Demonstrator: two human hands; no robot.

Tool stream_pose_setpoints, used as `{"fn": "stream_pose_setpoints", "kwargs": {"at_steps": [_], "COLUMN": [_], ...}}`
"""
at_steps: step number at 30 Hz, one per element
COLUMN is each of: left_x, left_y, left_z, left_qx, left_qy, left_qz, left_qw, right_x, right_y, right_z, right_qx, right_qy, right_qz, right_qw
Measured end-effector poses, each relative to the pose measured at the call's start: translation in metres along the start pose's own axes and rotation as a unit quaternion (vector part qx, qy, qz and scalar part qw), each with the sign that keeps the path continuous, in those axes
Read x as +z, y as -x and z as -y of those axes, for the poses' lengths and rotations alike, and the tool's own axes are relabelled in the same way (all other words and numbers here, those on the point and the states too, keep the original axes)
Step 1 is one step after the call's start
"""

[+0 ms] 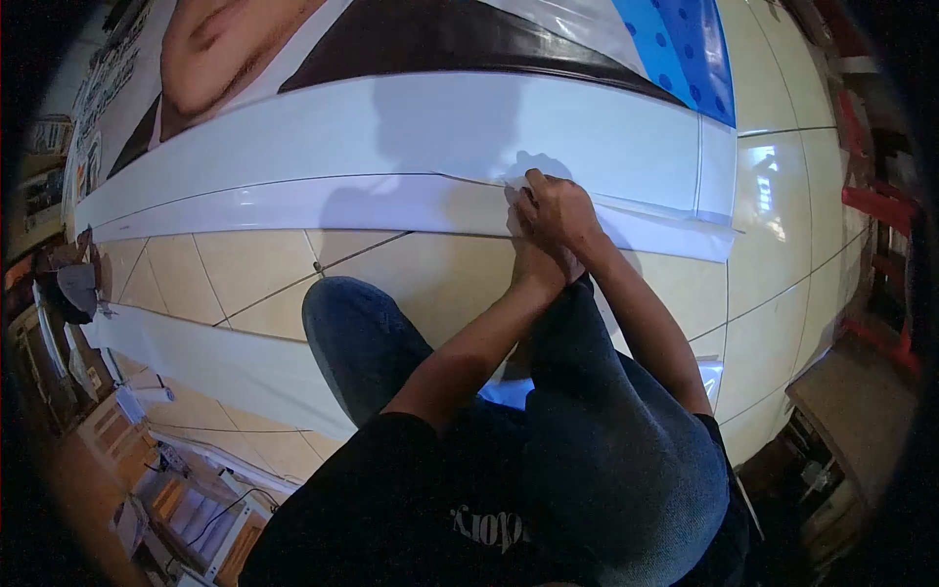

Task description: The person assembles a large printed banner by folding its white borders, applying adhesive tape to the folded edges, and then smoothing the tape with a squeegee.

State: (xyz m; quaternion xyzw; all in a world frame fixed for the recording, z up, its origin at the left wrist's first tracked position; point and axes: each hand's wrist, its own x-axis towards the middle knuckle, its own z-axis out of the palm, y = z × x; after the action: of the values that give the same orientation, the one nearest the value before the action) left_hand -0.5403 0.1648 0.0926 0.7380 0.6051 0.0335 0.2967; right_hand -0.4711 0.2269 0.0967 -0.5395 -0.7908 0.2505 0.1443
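Crouched low over tiled floor (782,196), knees in blue jeans (626,440) up front; both hands out at the near edge of a big printed banner (440,127) laid flat across the tiles. Right hand (558,210) on top, fingers curled down & pinched on the thin glossy white strip (293,205) running along banner's lower edge; grip narrow, thumb & fingertips pressed right at the strip's seam approx mid-banner. Left hand (533,259) tucked under/behind the right, mostly hidden; can't tell if clasped on anything or just braced against the strip.

Banner itself: wide white band nearest, smooth & shiny w/ glare; dark curved shape above it; blue dotted patch (685,49) at far right corner; large printed photo area top left. Strip looks partly lifted from the white band, a fine dark line between the two, widening toward the left; right end reaches banner's corner near the tile joint.

Second long white strip (196,357) lying loose on tiles to the left, well apart from hands; cluttered shelves & boxes (186,499) at lower left edge; shadow of head & arms cast on the white band.
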Motion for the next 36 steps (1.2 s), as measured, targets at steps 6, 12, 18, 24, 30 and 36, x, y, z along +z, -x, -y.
{"fn": "stream_pose_setpoints", "kwargs": {"at_steps": [6,12,18,24,30,36], "left_x": [0.015,0.022,0.013,0.031,0.035,0.037], "left_y": [0.002,0.0,-0.003,-0.002,-0.002,-0.003], "left_z": [-0.001,-0.001,-0.008,-0.004,0.0,0.0], "left_qx": [0.023,0.016,-0.006,0.011,0.032,0.032], "left_qy": [-0.103,-0.135,-0.124,-0.131,-0.131,-0.132], "left_qz": [-0.038,-0.006,0.026,-0.03,-0.056,-0.052], "left_qw": [0.994,0.991,0.992,0.991,0.989,0.989], "right_x": [-0.01,-0.02,-0.03,-0.045,-0.06,-0.072], "right_y": [0.015,0.027,0.04,0.05,0.067,0.087], "right_z": [-0.024,-0.035,-0.051,-0.068,-0.087,-0.104], "right_qx": [0.014,0.033,0.07,0.138,0.16,0.193], "right_qy": [0.007,0.006,0.001,0.005,0.032,0.021], "right_qz": [-0.006,-0.007,-0.019,-0.024,-0.048,-0.061], "right_qw": [1.0,0.999,0.997,0.99,0.986,0.979]}}
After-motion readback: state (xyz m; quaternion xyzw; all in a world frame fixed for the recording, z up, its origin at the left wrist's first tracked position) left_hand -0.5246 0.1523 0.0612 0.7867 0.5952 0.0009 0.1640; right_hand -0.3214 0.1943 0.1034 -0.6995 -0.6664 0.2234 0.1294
